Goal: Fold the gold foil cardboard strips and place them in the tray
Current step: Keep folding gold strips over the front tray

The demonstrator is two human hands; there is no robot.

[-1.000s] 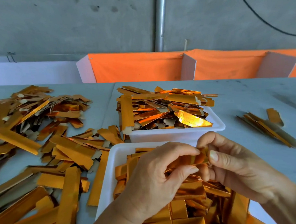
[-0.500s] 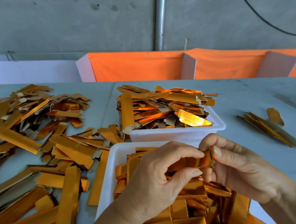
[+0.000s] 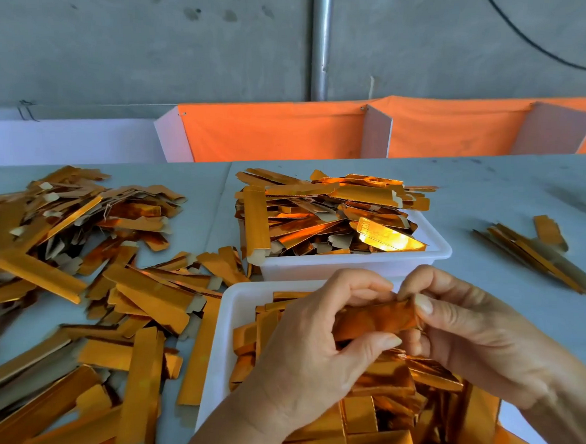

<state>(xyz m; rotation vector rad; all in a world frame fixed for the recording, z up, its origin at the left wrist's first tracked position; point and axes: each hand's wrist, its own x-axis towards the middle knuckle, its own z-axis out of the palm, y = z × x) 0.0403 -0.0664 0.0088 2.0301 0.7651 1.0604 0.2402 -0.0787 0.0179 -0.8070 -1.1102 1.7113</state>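
The near tray (image 3: 236, 306), already heaped with folded pieces, lies directly beneath both hands, so release appears to need only a short drop. The gold strip (image 3: 373, 320) spans the gap between the hands, its long axis running left to right. The left hand (image 3: 313, 354) pinches its left portion between thumb and curled fingers; the right hand (image 3: 469, 327) pinches its right end

A shiny gold foil strip (image 3: 373, 320) lies level, pinched above the near white tray (image 3: 237, 314) of folded strips.
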